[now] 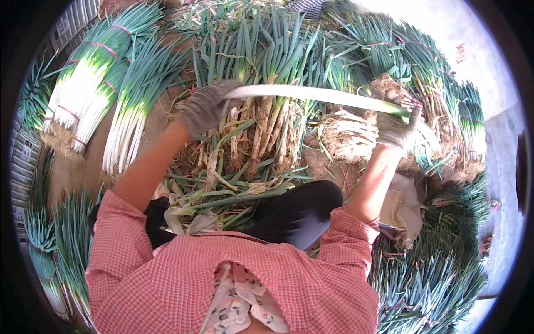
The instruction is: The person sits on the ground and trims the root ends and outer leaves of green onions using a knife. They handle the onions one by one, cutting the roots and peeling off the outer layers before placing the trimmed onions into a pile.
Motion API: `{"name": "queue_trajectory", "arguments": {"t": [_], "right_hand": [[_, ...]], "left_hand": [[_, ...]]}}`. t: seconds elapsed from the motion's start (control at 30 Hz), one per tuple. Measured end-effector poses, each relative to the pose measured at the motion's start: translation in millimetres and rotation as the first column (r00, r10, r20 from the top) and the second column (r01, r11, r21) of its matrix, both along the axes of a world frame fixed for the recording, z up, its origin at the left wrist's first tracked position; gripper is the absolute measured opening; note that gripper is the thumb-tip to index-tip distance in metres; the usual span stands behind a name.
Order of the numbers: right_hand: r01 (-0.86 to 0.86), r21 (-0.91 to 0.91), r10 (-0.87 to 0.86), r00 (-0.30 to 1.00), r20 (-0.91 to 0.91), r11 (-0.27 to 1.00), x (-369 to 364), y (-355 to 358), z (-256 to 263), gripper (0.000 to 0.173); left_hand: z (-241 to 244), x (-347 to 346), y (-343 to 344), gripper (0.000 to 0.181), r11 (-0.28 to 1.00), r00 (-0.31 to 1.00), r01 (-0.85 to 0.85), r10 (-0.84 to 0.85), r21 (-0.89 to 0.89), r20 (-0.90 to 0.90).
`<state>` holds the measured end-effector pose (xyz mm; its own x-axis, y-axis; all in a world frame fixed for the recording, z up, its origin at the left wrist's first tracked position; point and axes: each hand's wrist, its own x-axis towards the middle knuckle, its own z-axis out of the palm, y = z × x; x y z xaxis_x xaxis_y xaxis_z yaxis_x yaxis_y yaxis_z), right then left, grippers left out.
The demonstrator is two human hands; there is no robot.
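A long green onion (308, 92) stretches between my two hands, its white shaft toward the left and its green part toward the right. My gloved left hand (208, 106) grips the white end, slightly blurred. The green part lies in my gloved right hand (394, 127), whose thumb sticks up beside the stalk. Beneath the stalk, untrimmed green onions (267, 121) with brown, dirty skins lie with their roots toward me. Stripped leaves and skins (225, 194) are heaped in front of my lap.
Cleaned white-stemmed onions (131, 121) lie at the left, near banded bundles (89, 83). A rooty bundle (348, 133) rests left of my right wrist. More onion greens (421, 284) fill the lower right. Grey plastic crates (23, 179) line the left rim.
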<state>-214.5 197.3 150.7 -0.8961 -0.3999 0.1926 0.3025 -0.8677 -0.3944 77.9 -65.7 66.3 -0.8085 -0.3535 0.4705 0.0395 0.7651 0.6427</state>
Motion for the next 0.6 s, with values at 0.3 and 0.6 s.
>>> {"name": "queue_trajectory", "arguments": {"t": [0.3,0.6], "right_hand": [[-0.023,-0.08,0.008,0.982,-0.188,0.997,69,-65,-46,0.039],[-0.168,-0.185,0.134,0.974,-0.182,0.968,103,-77,-39,0.037]], "left_hand": [[10,-21,59,0.065,0.905,0.998,-0.068,0.062,-0.42,-0.029],[1,-57,61,0.03,0.995,0.969,0.069,-0.083,-0.066,-0.231]]}}
